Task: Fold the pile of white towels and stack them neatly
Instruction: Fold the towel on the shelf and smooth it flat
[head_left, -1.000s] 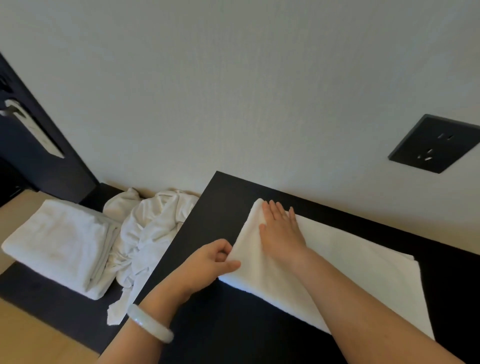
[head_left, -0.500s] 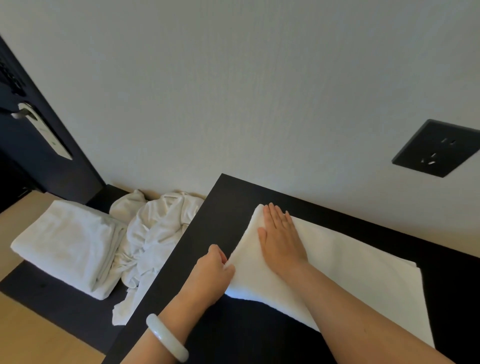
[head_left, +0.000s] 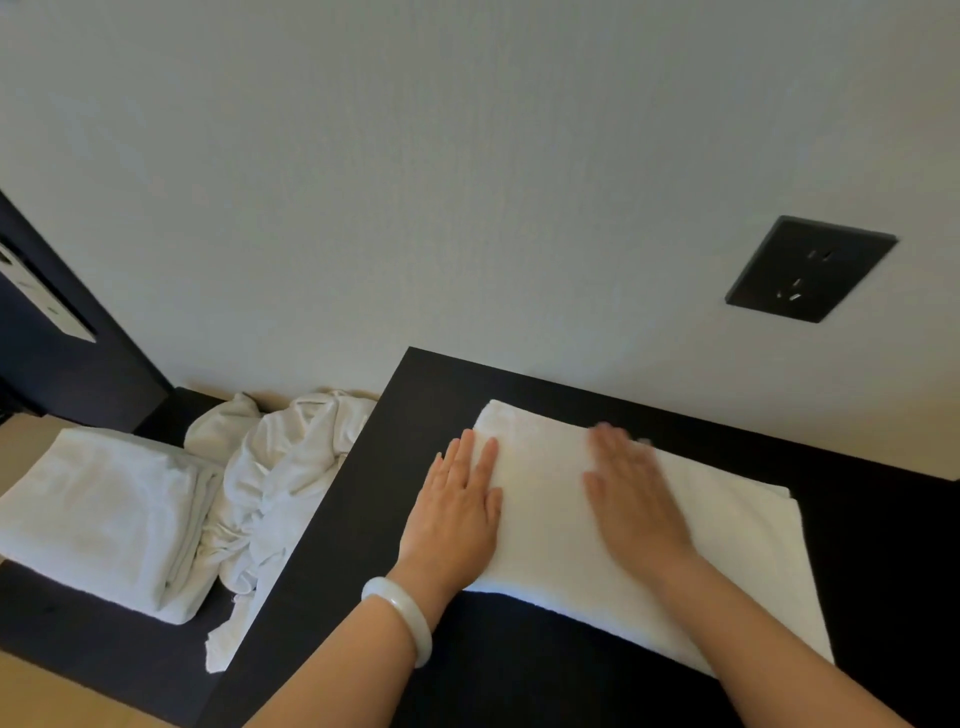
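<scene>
Mid-task, I'd say. The towel in hand lies flat on the black table, folded into a long rectangle with its far edge near the wall. Left hand lies flat at the towel's left end, fingers straight and close together, palm partly on the table. Right hand lies palm-down on the towel's middle; it's blurred, the fingers look straight and slightly spread, nothing pinched. Reads as smoothing the fold. Done so far: a folded stack on the lower dark shelf to the left, edges roughly lined up; can't count the layers. Left to do: the crumpled pile touching that stack, wedged between it and the table side, one corner hanging down. Count unclear, more than one by bulk. This towel probably needs another fold or two to match the stack's footprint, then a move over to it.
</scene>
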